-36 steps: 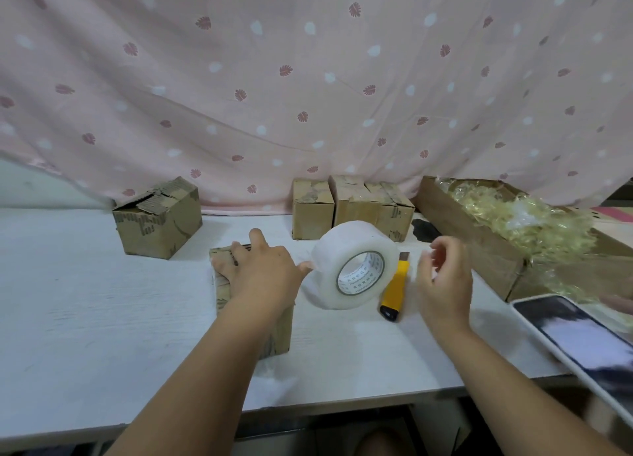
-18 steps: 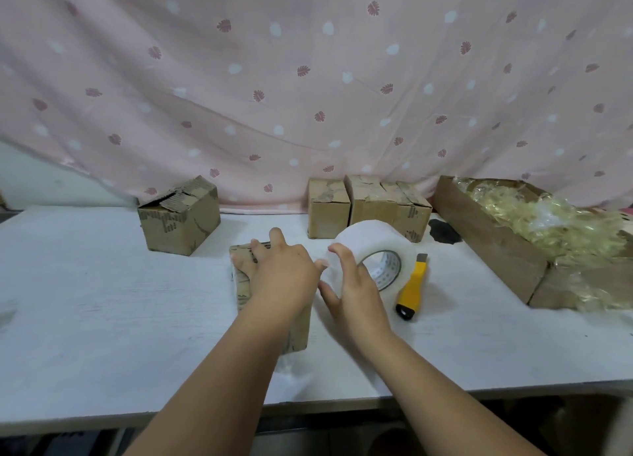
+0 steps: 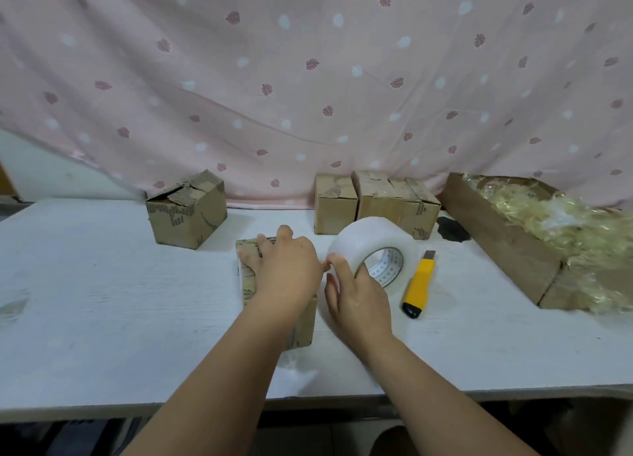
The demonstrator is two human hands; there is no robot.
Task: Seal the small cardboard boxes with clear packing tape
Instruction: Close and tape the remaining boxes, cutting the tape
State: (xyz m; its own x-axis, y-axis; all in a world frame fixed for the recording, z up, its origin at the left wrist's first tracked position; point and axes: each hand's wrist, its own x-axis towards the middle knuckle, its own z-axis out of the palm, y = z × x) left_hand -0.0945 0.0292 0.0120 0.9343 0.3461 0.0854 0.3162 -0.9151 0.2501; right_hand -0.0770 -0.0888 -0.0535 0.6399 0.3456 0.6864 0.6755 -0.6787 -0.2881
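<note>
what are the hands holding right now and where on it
The right hand grips the tape roll at its near left edge. The left hand lies flat on top of the small cardboard box, pressing rather than gripping it.

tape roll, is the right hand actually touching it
Touching. The head view shows the right hand with its fingers curled onto the tape roll, no gap between them.

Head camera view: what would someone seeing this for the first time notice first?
The big white tape roll stands on edge at mid-table, with the right hand curled round its near side. Just left of it, the left hand presses down on a small cardboard box. A yellow utility knife lies to the right of the roll.
</note>
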